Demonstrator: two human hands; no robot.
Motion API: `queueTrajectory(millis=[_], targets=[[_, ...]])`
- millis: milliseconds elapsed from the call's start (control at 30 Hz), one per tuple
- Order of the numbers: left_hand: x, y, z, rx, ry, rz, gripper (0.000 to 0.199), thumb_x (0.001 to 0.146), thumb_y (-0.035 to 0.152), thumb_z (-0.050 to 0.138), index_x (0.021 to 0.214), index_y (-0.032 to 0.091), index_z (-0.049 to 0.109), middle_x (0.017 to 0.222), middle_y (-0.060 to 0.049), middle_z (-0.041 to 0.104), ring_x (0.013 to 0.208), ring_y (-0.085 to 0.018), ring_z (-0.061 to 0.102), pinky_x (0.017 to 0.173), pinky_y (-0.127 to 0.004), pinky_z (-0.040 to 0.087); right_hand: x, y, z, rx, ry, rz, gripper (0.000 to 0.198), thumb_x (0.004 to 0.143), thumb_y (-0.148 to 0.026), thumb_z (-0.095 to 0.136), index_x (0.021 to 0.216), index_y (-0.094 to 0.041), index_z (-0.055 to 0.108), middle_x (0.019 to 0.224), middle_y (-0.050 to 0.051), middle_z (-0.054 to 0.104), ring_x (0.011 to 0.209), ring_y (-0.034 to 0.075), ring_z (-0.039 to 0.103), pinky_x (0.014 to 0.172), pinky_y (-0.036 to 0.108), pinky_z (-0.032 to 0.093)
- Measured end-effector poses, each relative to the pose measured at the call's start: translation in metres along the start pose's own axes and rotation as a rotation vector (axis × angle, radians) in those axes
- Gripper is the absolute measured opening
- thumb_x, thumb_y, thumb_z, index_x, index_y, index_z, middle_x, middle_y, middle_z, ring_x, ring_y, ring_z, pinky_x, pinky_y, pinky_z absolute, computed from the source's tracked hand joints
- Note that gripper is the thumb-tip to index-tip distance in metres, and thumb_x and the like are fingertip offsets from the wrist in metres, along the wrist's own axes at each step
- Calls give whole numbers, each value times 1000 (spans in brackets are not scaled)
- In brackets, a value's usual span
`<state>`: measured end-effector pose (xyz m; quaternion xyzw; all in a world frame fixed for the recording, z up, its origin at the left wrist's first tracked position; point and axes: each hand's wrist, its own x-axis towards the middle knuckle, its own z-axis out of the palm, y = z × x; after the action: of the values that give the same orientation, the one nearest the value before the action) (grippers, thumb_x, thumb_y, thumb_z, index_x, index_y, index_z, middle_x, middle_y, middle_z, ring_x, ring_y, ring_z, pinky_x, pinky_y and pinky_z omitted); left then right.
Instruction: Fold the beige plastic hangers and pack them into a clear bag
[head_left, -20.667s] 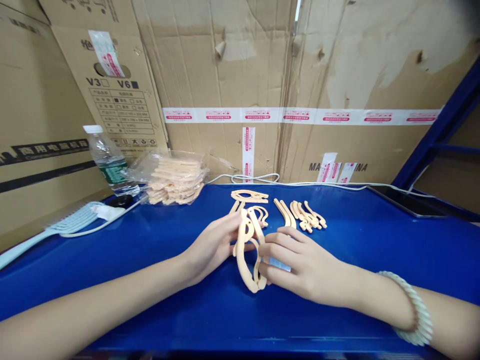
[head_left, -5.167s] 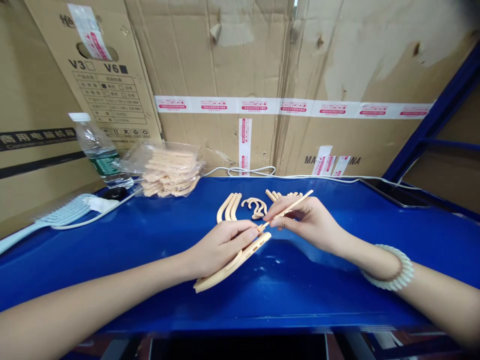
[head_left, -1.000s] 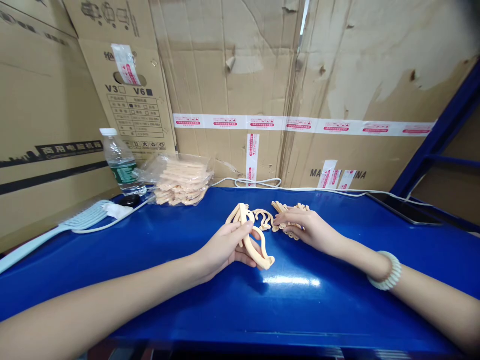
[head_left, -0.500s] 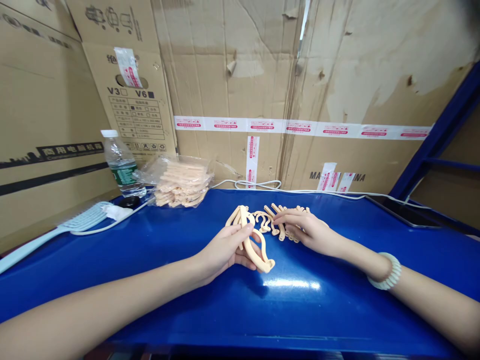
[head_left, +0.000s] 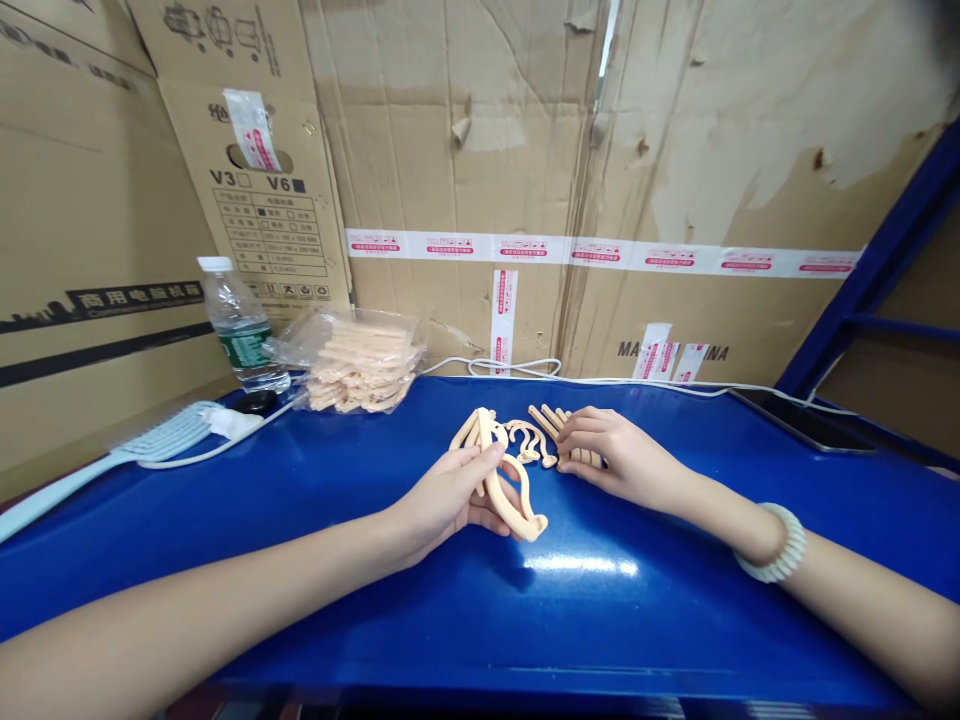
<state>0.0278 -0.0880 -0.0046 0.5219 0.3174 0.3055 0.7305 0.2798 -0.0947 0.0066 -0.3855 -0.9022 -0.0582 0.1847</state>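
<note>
One looped, cream-coloured frame [head_left: 504, 504], smooth and curved, sits in your left hand [head_left: 442, 497] above the glossy blue desk [head_left: 637, 630], your fingers pinching it. Your right hand [head_left: 611, 452] curls its fingers over slim loose strips [head_left: 550, 422]; whether they grip one, the view cannot tell. Beyond, a crinkled clear bag [head_left: 295, 342] bulges with similarly coloured pieces [head_left: 364, 365], beside a green-labelled bottle [head_left: 244, 345] holding clear liquid [head_left: 262, 381].

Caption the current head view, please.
Left hand holding curved cream pieces, right hand at loose strips on the blue tabletop.
</note>
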Motion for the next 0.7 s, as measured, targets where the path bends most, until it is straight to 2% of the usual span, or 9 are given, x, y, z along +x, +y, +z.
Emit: queueTrajectory(millis=[167, 267, 367, 500, 600, 700], targets=[[-1, 2, 1, -10, 2, 2, 38, 91, 48, 59, 85, 11, 60, 67, -11, 72, 57, -19, 71, 51, -23, 51, 0, 0, 0, -27, 4, 19, 12, 94, -26, 61, 94, -17, 68, 92, 9, 69, 103, 26, 59, 91, 46, 45], [-3, 3, 2, -3, -7, 8, 28, 83, 37, 71, 87, 12, 59, 71, -8, 71, 61, -19, 71, 54, -23, 52, 0, 0, -2, -44, 14, 24, 12, 94, -28, 61, 92, -18, 68, 89, 9, 69, 102, 26, 60, 91, 47, 45], [-5, 4, 4, 14, -15, 22, 26, 78, 28, 75, 92, 13, 58, 77, -7, 71, 68, -19, 72, 58, -24, 53, 0, -1, -4, -43, 26, 21, 16, 96, -28, 57, 90, -18, 68, 87, 8, 70, 99, 25, 61, 90, 46, 46], [-6, 3, 4, 44, -29, 43, 32, 80, 29, 72, 103, 12, 57, 76, -6, 69, 69, -18, 71, 60, -23, 54, 0, -13, -6, -19, 77, 7, 17, 99, -25, 51, 100, -18, 66, 98, 10, 70, 104, 25, 59, 92, 47, 46], [-5, 1, 3, 74, -39, 69, 36, 80, 32, 73, 105, 13, 57, 74, -4, 67, 65, -17, 69, 56, -22, 53, 0, -30, -6, 65, 167, -83, 21, 98, -21, 49, 116, -18, 60, 112, 11, 67, 111, 24, 57, 98, 47, 44], [-4, -1, 2, 104, -43, 101, 36, 78, 37, 76, 99, 14, 59, 73, -2, 64, 63, -16, 67, 53, -21, 51, 0, -46, -7, 102, 194, -218, 27, 97, -15, 47, 122, -18, 57, 118, 12, 64, 113, 23, 56, 100, 46, 43]])
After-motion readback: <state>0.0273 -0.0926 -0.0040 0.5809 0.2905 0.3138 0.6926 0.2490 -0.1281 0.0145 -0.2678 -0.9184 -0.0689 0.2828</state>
